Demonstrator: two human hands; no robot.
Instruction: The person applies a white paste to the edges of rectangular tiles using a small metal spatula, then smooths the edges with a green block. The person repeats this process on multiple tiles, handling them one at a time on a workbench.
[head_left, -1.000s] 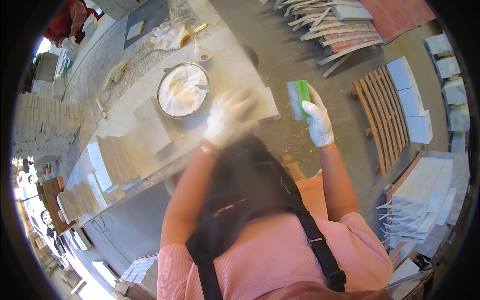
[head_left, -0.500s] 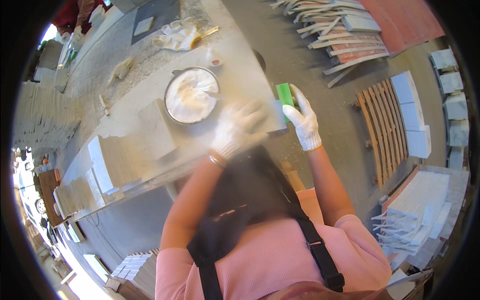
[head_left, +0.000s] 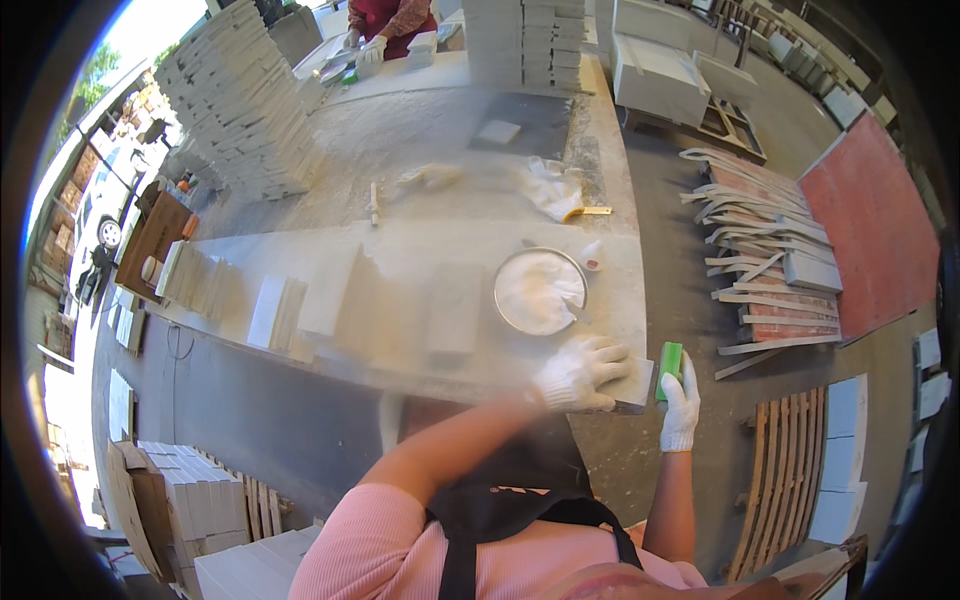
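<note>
My right hand (head_left: pixel 680 408) wears a white knit glove and grips a green rectangular block (head_left: pixel 669 371) just off the table's right edge. Beside it, my gloved left hand (head_left: pixel 585 374) rests over a pale flat tile (head_left: pixel 632 384) at the near right corner of the table, its fingers spread. Part of that tile is hidden under the hand. A round metal-rimmed pan (head_left: pixel 540 291) full of white powder stands just beyond my left hand, with a scoop or blade partly sunk in the powder. Next to the pan stands a small white bottle (head_left: pixel 592 255).
The dusty table (head_left: pixel 400 235) bears upright tile stacks (head_left: pixel 275 312), white gloves (head_left: pixel 553 188) and a tall tile stack (head_left: pixel 235 105). Across it, a person in red (head_left: pixel 395 25) works with gloved hands. On the right lie a wooden pallet (head_left: pixel 780 480) and pale strips (head_left: pixel 765 240) on a red board.
My view has swung up and to the left, showing more of the far table. My left hand, blurred before, now lies on the tile at the corner. The green block stays in my right hand.
</note>
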